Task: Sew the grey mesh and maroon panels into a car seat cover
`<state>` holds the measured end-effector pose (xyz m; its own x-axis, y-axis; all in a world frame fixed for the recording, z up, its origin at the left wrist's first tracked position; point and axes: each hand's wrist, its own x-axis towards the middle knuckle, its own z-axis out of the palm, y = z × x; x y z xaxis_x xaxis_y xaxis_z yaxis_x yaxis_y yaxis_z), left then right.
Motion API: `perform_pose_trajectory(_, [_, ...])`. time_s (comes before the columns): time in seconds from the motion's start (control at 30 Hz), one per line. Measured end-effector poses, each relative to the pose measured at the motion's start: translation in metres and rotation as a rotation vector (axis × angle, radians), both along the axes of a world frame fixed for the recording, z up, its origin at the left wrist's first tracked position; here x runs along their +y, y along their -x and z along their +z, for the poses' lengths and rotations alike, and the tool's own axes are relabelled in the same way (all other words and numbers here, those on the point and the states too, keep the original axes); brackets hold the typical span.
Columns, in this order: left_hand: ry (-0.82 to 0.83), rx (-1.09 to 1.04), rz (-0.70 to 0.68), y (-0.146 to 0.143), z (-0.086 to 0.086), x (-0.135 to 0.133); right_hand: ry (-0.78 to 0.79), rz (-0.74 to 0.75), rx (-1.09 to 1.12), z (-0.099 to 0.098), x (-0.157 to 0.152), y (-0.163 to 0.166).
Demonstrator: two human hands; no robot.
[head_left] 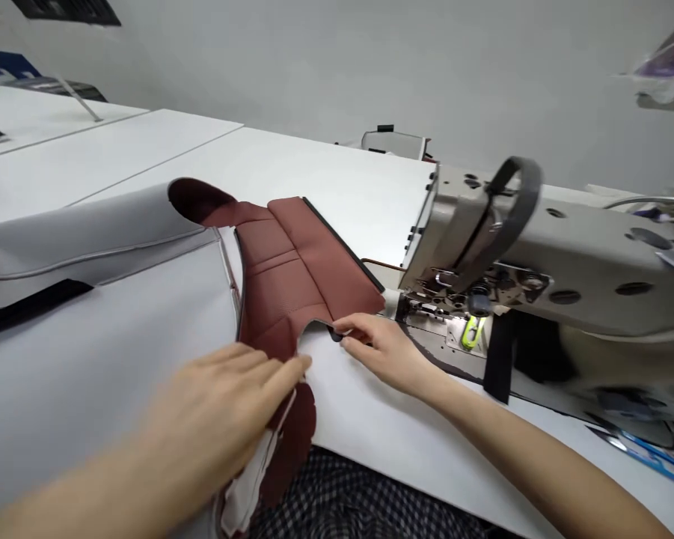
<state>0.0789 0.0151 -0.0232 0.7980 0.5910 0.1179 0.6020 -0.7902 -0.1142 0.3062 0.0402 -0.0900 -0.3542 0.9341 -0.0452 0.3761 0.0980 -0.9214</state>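
A dark red leather-like panel [292,262] with stitched seams lies on the white table [337,180], joined to a large grey cover [90,329] at the left. My left hand [224,404] lies flat on the red panel's near edge, fingers stretched out and slightly blurred. My right hand [375,348] pinches the panel's edge just left of the sewing machine's needle area [454,299]. The panel's lower end hangs over the table's front edge.
A grey industrial sewing machine [566,262] fills the right side, with a black strap looped on top and a lit needle plate. Blue-handled scissors [651,457] lie at the far right. More white tables stretch to the back left. Checked fabric shows below the table edge.
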Motion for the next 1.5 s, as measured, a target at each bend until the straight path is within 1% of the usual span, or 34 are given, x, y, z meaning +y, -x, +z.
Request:
perform_pose_trajectory(0.03, [-0.04, -0.084, -0.035, 0.003, -0.007, -0.013, -0.079, -0.026, 0.018, -0.003, -0.002, 0.0])
perform_pose_trajectory(0.07, [-0.073, -0.166, -0.06, 0.006, -0.015, -0.026, -0.158, -0.022, 0.054, -0.005, -0.003, 0.001])
perform_pose_trajectory(0.1, [-0.091, -0.239, -0.075, 0.008, -0.024, -0.037, -0.229, 0.025, 0.09, -0.005, -0.004, 0.004])
perform_pose_trajectory(0.17, [-0.068, -0.325, -0.088, 0.011, -0.04, -0.055, -0.385, 0.213, 0.093, -0.006, -0.003, 0.013])
perform_pose_trajectory(0.23, [0.021, -0.326, -0.078, 0.017, -0.054, -0.069, -0.544, 0.414, 0.012, -0.009, -0.001, 0.022])
perform_pose_trajectory(0.27, [0.067, -0.31, -0.066, 0.02, -0.06, -0.075, -0.606, 0.475, -0.03, -0.013, 0.0, 0.027])
perform_pose_trajectory(0.33, [0.145, -0.286, -0.035, 0.025, -0.068, -0.085, -0.681, 0.505, -0.08, -0.022, 0.002, 0.032])
perform_pose_trajectory(0.4, [0.192, -0.296, -0.019, 0.028, -0.072, -0.093, -0.684, 0.496, -0.106, -0.029, 0.002, 0.032])
perform_pose_trajectory(0.47, [0.221, -0.311, -0.01, 0.027, -0.072, -0.097, -0.655, 0.495, -0.131, -0.029, -0.002, 0.028])
perform_pose_trajectory(0.57, [0.239, -0.341, -0.024, 0.023, -0.068, -0.095, -0.553, 0.515, -0.16, -0.015, -0.009, 0.024])
perform_pose_trajectory(0.67, [0.221, -0.393, -0.145, 0.018, -0.06, -0.086, -0.457, 0.562, -0.223, 0.003, -0.015, 0.031])
perform_pose_trajectory(0.77, [0.191, -0.43, -0.249, 0.016, -0.052, -0.076, -0.46, 0.641, -0.274, 0.01, -0.019, 0.045])
perform_pose_trajectory(0.83, [0.189, -0.442, -0.253, 0.016, -0.047, -0.072, -0.472, 0.653, -0.282, 0.009, -0.023, 0.049])
perform_pose_trajectory(0.9, [0.21, -0.431, -0.254, 0.017, -0.046, -0.069, -0.481, 0.598, -0.305, 0.004, -0.029, 0.047])
perform_pose_trajectory(1.0, [0.224, -0.464, -0.305, 0.018, -0.052, -0.067, -0.509, 0.493, -0.342, -0.006, -0.041, 0.036])
perform_pose_trajectory(1.07, [0.212, -0.511, -0.338, 0.019, -0.057, -0.066, -0.528, 0.459, -0.344, -0.01, -0.047, 0.029])
perform_pose_trajectory(1.17, [0.2, -0.506, -0.33, 0.019, -0.061, -0.067, -0.558, 0.453, -0.298, -0.006, -0.047, 0.025])
perform_pose_trajectory(1.23, [0.185, -0.506, -0.338, 0.018, -0.059, -0.067, -0.58, 0.517, -0.247, 0.003, -0.04, 0.027])
perform_pose_trajectory(1.3, [0.183, -0.504, -0.348, 0.017, -0.055, -0.066, -0.604, 0.646, -0.259, 0.012, -0.031, 0.032])
perform_pose_trajectory(1.4, [0.195, -0.467, -0.339, 0.015, -0.048, -0.063, -0.66, 0.843, -0.415, 0.021, -0.02, 0.044])
perform_pose_trajectory(1.5, [0.19, -0.464, -0.333, 0.014, -0.045, -0.062, -0.785, 0.928, -0.524, 0.022, -0.016, 0.05])
